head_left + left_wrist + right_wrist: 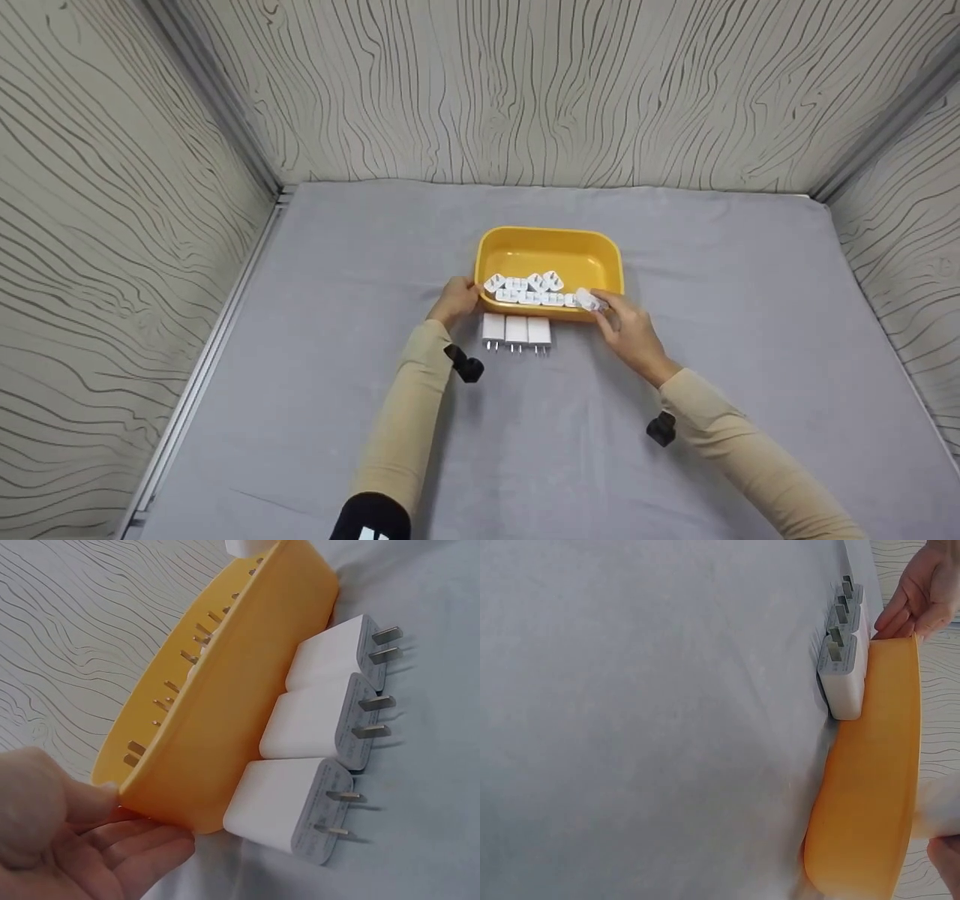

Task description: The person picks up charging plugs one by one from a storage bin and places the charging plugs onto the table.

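Observation:
A yellow plastic bin (517, 309) stands on the cloth, with several white plug chargers (530, 298) inside along its near side, prongs up. My left hand (455, 298) grips its near left corner; in the left wrist view the thumb (94, 802) lies on the rim and the fingers (142, 855) are against the outer wall. Over the near right corner, my right hand (634, 334) pinches a white charger (587, 300). In the right wrist view that charger (939, 806) is blurred and partly cut off. Three more chargers (516, 330) lie side by side before the bin, prongs toward me.
Grey cloth (360, 247) covers the table. Wood-patterned panels (480, 90) stand behind it and at both sides, with a metal rail (199, 367) along the left edge. Black camera mounts (466, 366) are worn on the wrists.

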The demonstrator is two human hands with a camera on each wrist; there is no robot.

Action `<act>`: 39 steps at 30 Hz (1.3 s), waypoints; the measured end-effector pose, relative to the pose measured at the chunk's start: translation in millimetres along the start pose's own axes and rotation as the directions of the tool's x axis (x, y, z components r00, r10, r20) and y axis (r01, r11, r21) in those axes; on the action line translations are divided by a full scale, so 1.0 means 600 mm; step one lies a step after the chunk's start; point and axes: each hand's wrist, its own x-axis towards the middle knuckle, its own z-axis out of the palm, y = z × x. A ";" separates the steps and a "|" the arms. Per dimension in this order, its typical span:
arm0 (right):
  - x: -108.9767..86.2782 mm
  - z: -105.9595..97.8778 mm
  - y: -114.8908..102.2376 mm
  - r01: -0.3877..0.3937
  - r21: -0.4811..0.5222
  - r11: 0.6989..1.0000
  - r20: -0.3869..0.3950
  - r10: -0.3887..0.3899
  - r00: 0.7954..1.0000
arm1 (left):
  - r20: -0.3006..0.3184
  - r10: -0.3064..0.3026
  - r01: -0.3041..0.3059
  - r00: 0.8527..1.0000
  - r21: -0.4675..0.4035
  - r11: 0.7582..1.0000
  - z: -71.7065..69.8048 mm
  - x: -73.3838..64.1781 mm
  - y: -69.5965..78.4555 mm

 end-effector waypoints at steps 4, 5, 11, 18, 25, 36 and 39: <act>-0.002 0.002 -0.003 0.018 0.010 1.000 -0.006 -0.017 1.000 | 0.007 0.005 -0.005 1.000 -0.023 1.000 -0.004 -0.018 0.012; -0.002 0.003 -0.004 0.021 0.015 1.000 -0.007 -0.021 1.000 | 0.010 0.008 -0.007 1.000 -0.027 1.000 -0.004 -0.019 0.012; -0.006 0.003 -0.006 0.043 0.008 0.999 0.001 -0.043 0.999 | 0.012 0.005 -0.004 1.000 -0.065 0.998 -0.003 -0.020 0.010; -0.015 0.003 -0.010 0.119 0.011 0.993 -0.032 -0.119 0.992 | 0.012 -0.004 0.005 1.000 -0.071 0.997 -0.002 -0.021 0.008; -0.027 0.009 -0.009 0.223 -0.012 0.975 -0.050 -0.224 0.973 | 0.014 0.025 -0.024 1.000 -0.080 0.996 -0.003 -0.020 0.005; -0.040 0.027 -0.007 0.288 -0.014 0.957 -0.003 -0.288 0.958 | 0.001 0.046 -0.046 0.999 -0.026 0.999 -0.003 -0.019 0.005; -0.045 0.031 -0.005 0.300 -0.028 0.953 0.016 -0.300 0.954 | -0.001 0.044 -0.044 0.999 -0.021 0.999 -0.003 -0.018 0.005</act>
